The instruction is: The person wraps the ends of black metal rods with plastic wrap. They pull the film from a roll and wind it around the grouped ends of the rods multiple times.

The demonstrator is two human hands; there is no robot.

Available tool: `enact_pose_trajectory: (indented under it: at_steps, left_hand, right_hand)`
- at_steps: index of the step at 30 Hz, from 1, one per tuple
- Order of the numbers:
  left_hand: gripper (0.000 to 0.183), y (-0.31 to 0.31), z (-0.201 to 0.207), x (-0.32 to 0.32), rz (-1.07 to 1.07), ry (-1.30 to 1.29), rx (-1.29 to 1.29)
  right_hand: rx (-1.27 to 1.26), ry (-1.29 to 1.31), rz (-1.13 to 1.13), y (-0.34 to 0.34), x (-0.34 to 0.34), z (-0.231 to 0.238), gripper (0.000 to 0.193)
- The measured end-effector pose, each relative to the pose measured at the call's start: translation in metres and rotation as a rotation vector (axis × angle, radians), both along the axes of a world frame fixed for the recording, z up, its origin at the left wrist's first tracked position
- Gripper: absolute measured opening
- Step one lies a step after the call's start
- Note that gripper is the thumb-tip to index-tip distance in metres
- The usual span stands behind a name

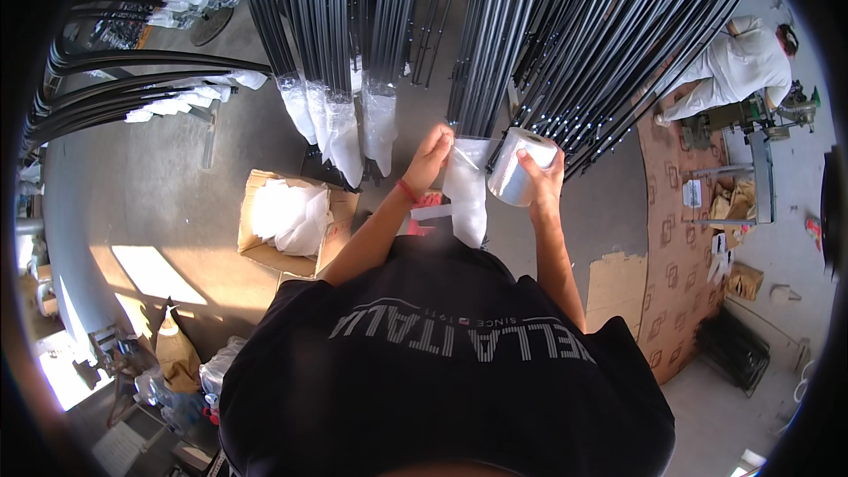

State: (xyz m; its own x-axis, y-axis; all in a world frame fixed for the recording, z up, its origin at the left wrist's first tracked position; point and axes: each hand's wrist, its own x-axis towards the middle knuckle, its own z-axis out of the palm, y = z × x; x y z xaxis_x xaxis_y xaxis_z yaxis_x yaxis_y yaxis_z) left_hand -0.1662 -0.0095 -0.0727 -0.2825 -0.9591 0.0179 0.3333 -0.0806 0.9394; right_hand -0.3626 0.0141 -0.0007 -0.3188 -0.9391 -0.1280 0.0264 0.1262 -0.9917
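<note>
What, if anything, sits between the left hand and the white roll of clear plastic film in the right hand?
Only the film itself: a clear sheet hangs between the left hand and the white roll of plastic film gripped by the right hand. Nothing else visible blocks the gap; the black rods lie behind.

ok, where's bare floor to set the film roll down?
Bare floor lies left of the cardboard box, below the bagged rod ends. Crowded ahead: black rods fill the space around the film roll in the right hand.

Dim, warm-toned fisheye view, a hard sunlit patch on the floor (pixel 150 274) lower left, black bent rim.
</note>
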Motion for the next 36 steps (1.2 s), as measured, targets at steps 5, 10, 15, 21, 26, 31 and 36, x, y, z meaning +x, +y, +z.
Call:
enact_pose_trajectory:
  at_steps: [5,10,15,21,26,31,36]
  left_hand:
    - [0.019,-0.003,0.001,-0.005,0.163,-0.037,0.054]
    - [0.023,-0.005,0.004,0.0,0.093,0.072,0.179]
    - [0.032,-0.004,0.007,0.009,-0.173,0.345,0.222]
    - [0.03,-0.003,0.001,0.012,-0.288,0.366,0.104]
    - [0.024,-0.003,0.001,0.004,-0.149,0.274,0.172]
    - [0.021,-0.003,0.001,-0.001,0.011,0.141,0.184]
    - [0.021,-0.004,0.005,-0.007,0.095,0.049,0.148]
  right_hand:
    - [0.015,0.22,-0.073,-0.001,0.017,0.009,0.077]
    - [0.07,0.343,-0.068,0.009,0.027,0.023,0.078]
    - [0.118,0.033,-0.051,0.016,0.036,0.025,0.072]
    - [0.114,-0.076,-0.043,0.017,0.053,0.032,0.072]
    - [0.144,-0.028,-0.065,0.016,0.051,0.032,0.078]
    - [0.108,0.132,-0.082,0.023,0.053,0.031,0.08]
    - [0.093,0.281,-0.103,0.023,0.048,0.029,0.081]
